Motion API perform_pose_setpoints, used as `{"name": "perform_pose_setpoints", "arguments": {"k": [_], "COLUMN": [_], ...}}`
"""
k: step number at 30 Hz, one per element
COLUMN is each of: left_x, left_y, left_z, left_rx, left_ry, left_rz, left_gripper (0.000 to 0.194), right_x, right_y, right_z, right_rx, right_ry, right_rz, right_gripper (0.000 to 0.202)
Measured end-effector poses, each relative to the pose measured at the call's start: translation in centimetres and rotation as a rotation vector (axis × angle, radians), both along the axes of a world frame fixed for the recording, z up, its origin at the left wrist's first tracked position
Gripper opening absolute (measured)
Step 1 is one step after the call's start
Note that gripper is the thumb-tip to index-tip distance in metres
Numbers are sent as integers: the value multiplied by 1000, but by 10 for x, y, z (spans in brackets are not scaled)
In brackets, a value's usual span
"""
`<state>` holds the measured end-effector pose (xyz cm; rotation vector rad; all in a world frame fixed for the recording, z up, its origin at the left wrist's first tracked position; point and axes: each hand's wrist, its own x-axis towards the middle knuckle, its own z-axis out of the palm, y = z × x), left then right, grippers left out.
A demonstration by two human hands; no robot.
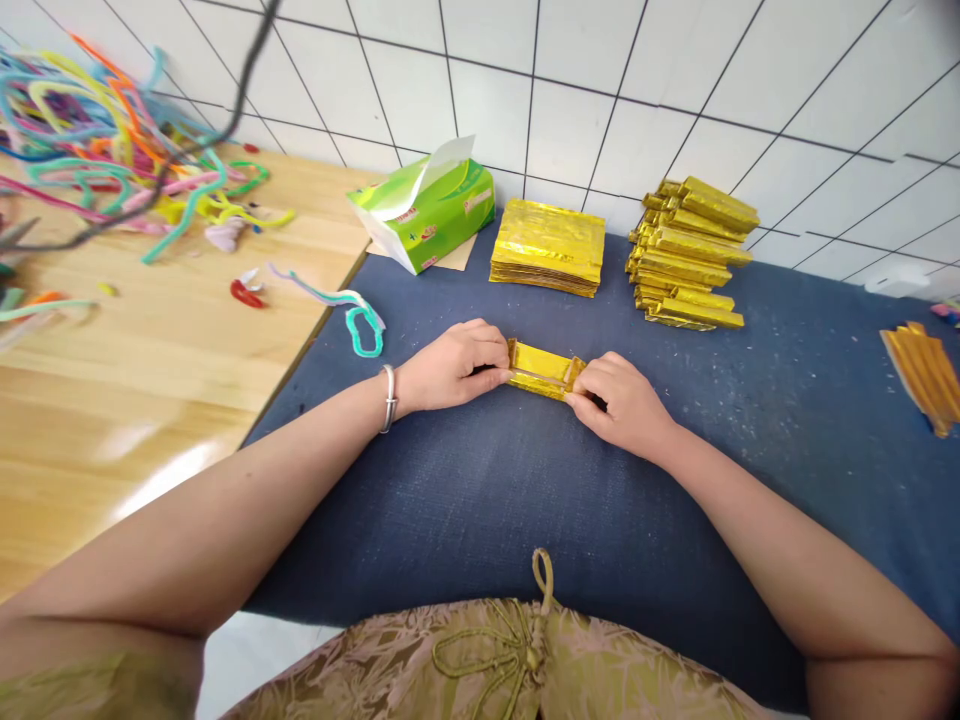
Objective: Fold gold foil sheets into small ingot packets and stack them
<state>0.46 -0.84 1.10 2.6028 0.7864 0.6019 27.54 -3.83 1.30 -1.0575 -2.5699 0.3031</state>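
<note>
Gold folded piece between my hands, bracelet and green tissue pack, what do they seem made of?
Gold folded piece: probably foil-faced paper, judging by its metallic shine and creased folds. Bracelet: likely polished metal, silver-toned with bright highlights. Green tissue pack: seemingly glossy plastic film, given its smooth printed surface, though coated paper is possible.

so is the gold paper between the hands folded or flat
Partly folded: the gold paper has upturned ends and a lengthwise fold, the left hand and right hand at either end.

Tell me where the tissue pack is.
In the head view, the tissue pack sits upper-left of centre, left of the flat gold stack, by the tiled wall.
</note>
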Motion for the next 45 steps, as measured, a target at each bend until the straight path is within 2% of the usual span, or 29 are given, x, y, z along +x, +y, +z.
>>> {"name": "perform_pose_setpoints", "arguments": {"k": [14, 26, 33, 37, 45], "left_x": [5, 4, 3, 2, 3], "left_y": [-3, -1, -1, -1, -14], "left_z": [-3, -2, -3, -2, 15], "left_rx": [31, -56, -81, -11, 272], "left_ry": [44, 12, 2, 30, 336], "left_rz": [95, 118, 134, 84, 1], "left_gripper": [18, 12, 7, 9, 22], "right_x": [2, 7, 4, 5, 7], "right_y": [2, 10, 7, 7, 9], "right_z": [1, 5, 11, 10, 9], "right_rx": [-108, -252, -333, -333, -322], "right_ry": [-15, -69, -37, -14, -9], "right_rz": [-57, -6, -80, -74, -25], "right_gripper": [20, 20, 12, 11, 9]}}
